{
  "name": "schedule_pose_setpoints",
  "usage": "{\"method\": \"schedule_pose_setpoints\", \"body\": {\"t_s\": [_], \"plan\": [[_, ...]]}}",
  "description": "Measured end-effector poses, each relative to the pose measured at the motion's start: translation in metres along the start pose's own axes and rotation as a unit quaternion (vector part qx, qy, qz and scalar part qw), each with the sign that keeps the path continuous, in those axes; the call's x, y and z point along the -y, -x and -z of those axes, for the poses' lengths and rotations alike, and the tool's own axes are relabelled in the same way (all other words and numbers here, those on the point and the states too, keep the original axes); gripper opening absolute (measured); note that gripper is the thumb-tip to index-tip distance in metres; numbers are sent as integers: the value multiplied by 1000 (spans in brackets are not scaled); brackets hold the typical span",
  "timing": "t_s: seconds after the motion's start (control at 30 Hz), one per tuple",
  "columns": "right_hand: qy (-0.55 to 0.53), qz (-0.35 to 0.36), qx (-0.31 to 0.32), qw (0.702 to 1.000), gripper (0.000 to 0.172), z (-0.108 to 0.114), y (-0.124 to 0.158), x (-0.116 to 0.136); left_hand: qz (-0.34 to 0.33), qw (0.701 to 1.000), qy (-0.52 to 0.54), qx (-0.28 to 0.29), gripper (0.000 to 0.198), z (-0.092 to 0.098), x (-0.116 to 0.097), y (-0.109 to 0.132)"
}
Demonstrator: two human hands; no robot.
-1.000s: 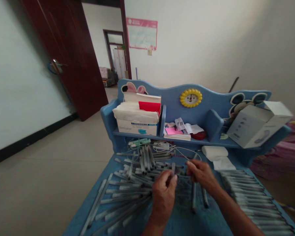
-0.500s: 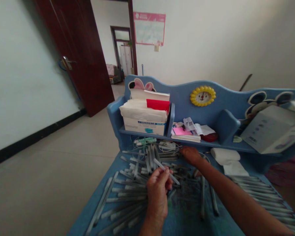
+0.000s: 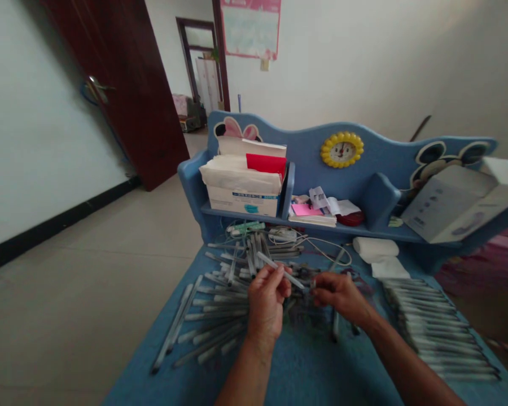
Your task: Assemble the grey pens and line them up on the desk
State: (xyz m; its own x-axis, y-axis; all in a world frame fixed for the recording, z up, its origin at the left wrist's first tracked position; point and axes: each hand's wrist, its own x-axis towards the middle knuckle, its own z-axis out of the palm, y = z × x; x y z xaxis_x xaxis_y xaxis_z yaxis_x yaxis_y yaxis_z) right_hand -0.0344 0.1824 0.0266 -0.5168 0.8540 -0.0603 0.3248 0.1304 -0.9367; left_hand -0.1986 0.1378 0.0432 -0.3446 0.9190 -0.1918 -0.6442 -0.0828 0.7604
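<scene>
My left hand (image 3: 267,301) is closed round a pale, translucent pen (image 3: 294,279), which slants down to the right with its upper end past my thumb. Just right of the pen's lower end, my right hand (image 3: 336,293) pinches thumb against fingers. Something small and pale shows at those fingertips, too small to name. Under and left of my left hand lies a loose spread of grey-white pens (image 3: 222,308), several with dark ends. More dark-tipped pens lie partly hidden beneath my right hand.
A row of pens (image 3: 436,324) lies on the blue desk (image 3: 313,366) at right. Behind are a paper roll (image 3: 375,249), a white cable (image 3: 338,262), a mask box (image 3: 241,202) with papers and a leaning white carton (image 3: 444,206). A yellow clock (image 3: 342,150) sits on the shelf's backboard.
My right hand has come back from the rear of the desk, toward me, to the lower end of the pen. My left hand still holds that pen. The view has tilted slightly down.
</scene>
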Motion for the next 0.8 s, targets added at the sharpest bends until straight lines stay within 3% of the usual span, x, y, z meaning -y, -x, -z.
{"method": "schedule_pose_setpoints", "body": {"t_s": [0.17,0.57,0.8], "plan": [[-110,-35,-1,993,17,-10,29,5,8,998,-6,63,22,-5,5,7],[-98,-32,-48,993,14,-12,44,6,17,990,-84,114,21,-11,9,13],[-148,-28,-46,987,19,-17,48,4,13,980,-124,154,20,-8,10,13]]}}
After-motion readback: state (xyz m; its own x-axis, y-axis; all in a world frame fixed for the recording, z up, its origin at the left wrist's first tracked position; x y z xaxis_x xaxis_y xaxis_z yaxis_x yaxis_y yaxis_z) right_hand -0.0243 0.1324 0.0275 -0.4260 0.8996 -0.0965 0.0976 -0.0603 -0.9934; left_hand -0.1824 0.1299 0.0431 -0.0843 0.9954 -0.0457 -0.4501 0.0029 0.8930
